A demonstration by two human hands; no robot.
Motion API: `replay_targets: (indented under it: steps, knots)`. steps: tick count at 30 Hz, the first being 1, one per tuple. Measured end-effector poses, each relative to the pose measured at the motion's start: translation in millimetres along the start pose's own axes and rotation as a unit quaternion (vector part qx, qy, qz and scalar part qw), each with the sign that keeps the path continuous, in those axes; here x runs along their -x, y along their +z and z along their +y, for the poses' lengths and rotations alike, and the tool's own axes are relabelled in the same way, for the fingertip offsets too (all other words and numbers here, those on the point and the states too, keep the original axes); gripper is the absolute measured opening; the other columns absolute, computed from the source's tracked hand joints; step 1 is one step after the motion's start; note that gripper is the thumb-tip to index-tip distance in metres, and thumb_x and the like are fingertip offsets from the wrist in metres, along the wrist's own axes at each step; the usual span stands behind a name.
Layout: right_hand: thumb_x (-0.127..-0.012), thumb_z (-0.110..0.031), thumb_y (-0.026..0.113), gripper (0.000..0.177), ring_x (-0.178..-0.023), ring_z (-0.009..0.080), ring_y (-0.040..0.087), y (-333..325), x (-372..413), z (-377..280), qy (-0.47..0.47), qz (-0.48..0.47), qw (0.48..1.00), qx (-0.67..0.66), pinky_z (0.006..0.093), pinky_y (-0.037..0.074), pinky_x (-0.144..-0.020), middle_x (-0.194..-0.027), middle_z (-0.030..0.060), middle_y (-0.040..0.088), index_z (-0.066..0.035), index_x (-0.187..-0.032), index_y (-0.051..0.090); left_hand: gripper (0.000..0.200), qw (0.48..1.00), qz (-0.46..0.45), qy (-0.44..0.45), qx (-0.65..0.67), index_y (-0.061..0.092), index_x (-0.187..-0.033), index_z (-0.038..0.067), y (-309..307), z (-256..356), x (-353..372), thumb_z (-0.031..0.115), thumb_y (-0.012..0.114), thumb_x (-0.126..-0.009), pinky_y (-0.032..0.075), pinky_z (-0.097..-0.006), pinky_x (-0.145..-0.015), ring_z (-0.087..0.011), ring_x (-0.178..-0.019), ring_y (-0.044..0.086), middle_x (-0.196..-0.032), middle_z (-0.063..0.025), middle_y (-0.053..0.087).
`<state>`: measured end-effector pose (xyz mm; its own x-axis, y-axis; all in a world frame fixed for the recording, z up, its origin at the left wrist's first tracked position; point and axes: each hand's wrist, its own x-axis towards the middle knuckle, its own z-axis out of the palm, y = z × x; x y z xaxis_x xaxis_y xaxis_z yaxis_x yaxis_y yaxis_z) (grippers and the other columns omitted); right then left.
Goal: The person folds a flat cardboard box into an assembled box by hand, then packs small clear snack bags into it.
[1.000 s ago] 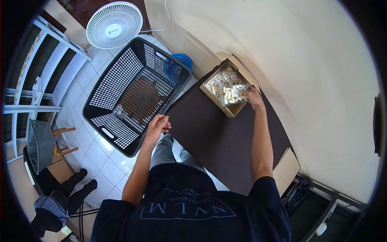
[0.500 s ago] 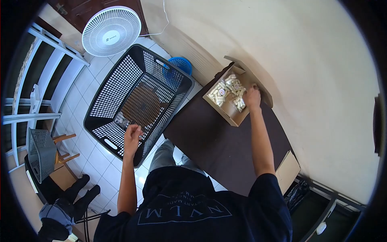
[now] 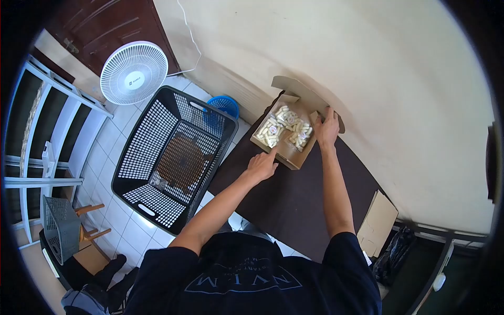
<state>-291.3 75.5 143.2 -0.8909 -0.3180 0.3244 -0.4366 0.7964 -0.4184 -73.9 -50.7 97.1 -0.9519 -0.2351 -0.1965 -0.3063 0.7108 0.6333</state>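
Note:
An open cardboard box [image 3: 295, 164] sits on the dark table, its lid folded back toward the wall. Inside lie several clear packets of pale, finger-shaped pieces [image 3: 273, 130] with round labels. My left hand [image 3: 261, 167] is at the box's near left edge, index finger stretched out against it and thumb apart. At the right side of the box, my right hand [image 3: 328, 131] grips the edge by the raised lid, with thumb and fingers spread across it. The hand hides part of that side wall.
A large black plastic basket [image 3: 126, 186] stands on the tiled floor to the left, something brown at its bottom. Behind it are a blue basket [image 3: 231, 105] and a white fan [image 3: 134, 79]. Flat cardboard [image 3: 377, 223] lies at the table's right end. A person's legs [image 3: 113, 278] show lower left.
My left hand has moved right, from over the black basket to the edge of the cardboard box. My right hand stays at the box's right side. The whole view has shifted slightly.

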Motion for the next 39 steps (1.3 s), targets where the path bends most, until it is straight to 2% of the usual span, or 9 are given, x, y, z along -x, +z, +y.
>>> replay_targets:
  steps: [7,15,21,25,29,33,34,37,39]
  knots:
    - [-0.078,-0.002,0.066,0.046,-0.105,0.0423,0.058,-44,-36,17,-0.022,0.111,0.992,-0.064,0.0488,0.048,-0.085,-0.110,0.0236,0.059,-0.001,-0.120,0.048,0.022,0.993,0.051,0.059,0.094,0.052,-0.107,0.004,10,-10,-6,0.014,0.060,-0.089,0.052,-0.0493,-0.077,-0.0420,-0.088,0.064,-0.088,-0.0217,0.067]
    - [-0.074,-0.019,0.075,0.046,-0.106,0.0422,0.058,-16,-66,83,-0.145,-0.052,0.988,0.008,0.0477,0.046,-0.093,-0.113,0.0244,0.062,-0.003,-0.114,0.061,0.041,0.994,0.096,0.023,0.043,0.048,-0.127,0.009,31,-19,22,0.016,0.064,-0.090,0.052,-0.0431,-0.083,-0.0386,-0.095,0.065,-0.112,-0.0216,0.064]
    - [-0.081,-0.014,0.072,0.047,-0.118,0.0382,0.054,-37,-62,96,-0.183,-0.084,0.977,-0.071,0.0436,0.042,-0.101,-0.123,0.0228,0.059,0.001,-0.122,0.057,0.039,0.935,0.198,-0.068,0.286,0.049,-0.126,0.004,-6,-24,104,0.017,0.064,-0.092,0.053,-0.0347,-0.074,-0.0229,-0.086,0.065,-0.112,-0.0163,0.064]
    - [-0.085,-0.015,0.070,0.047,-0.122,0.0343,0.053,-49,-59,112,-0.123,-0.124,0.979,-0.104,0.0444,0.044,-0.099,-0.126,0.0204,0.058,-0.001,-0.127,0.054,0.011,0.797,0.555,-0.100,0.215,0.062,-0.099,0.003,6,-91,189,0.005,0.064,-0.088,0.051,-0.0297,-0.068,-0.0180,-0.077,0.063,-0.086,-0.0087,0.063]
    - [-0.091,-0.019,0.065,0.044,-0.114,0.0294,0.058,-66,-34,116,0.000,-0.146,0.969,-0.200,0.0398,0.051,-0.087,-0.129,0.0153,0.056,-0.002,-0.130,0.052,0.025,0.637,0.710,-0.300,0.001,0.056,-0.090,0.002,13,-181,281,0.016,0.075,-0.082,0.044,-0.0352,-0.065,-0.0213,-0.074,0.054,-0.082,-0.0095,0.056]
    - [-0.095,-0.023,0.062,0.045,-0.104,0.0242,0.062,-94,32,99,0.108,-0.155,0.922,-0.338,0.0354,0.055,-0.078,-0.129,0.0117,0.055,-0.002,-0.133,0.049,0.073,0.549,0.593,-0.578,0.113,0.057,-0.107,-0.004,12,-242,324,0.053,0.082,-0.069,0.048,-0.0445,-0.083,-0.0333,-0.098,0.058,-0.099,-0.0207,0.061]
    - [-0.095,-0.024,0.062,0.045,-0.103,0.0234,0.062,-97,51,100,0.132,-0.152,0.905,-0.375,0.0351,0.054,-0.078,-0.127,0.0117,0.055,-0.002,-0.133,0.049,0.097,0.561,0.532,-0.601,0.203,0.051,-0.124,-0.005,13,-258,332,0.066,0.078,-0.064,0.042,-0.0457,-0.100,-0.0436,-0.116,0.050,-0.121,-0.0331,0.051]
    - [-0.096,-0.023,0.062,0.032,-0.089,0.0169,0.063,-100,116,87,0.161,-0.175,0.872,-0.428,0.0305,0.053,-0.070,-0.109,0.0071,0.063,-0.005,-0.122,0.054,0.109,0.615,0.453,-0.571,0.301,0.045,-0.133,-0.008,40,-326,340,0.062,0.083,-0.060,0.048,-0.0422,-0.096,-0.0385,-0.116,0.058,-0.122,-0.0320,0.058]
    - [-0.096,-0.022,0.062,0.021,-0.083,0.0160,0.062,-96,158,72,0.172,-0.230,0.839,-0.462,0.0286,0.052,-0.066,-0.098,0.0049,0.063,-0.010,-0.113,0.057,0.082,0.573,0.492,-0.410,0.511,0.055,-0.124,-0.006,46,-327,333,0.043,0.087,-0.066,0.053,-0.0381,-0.086,-0.0300,-0.100,0.066,-0.110,-0.0213,0.067]
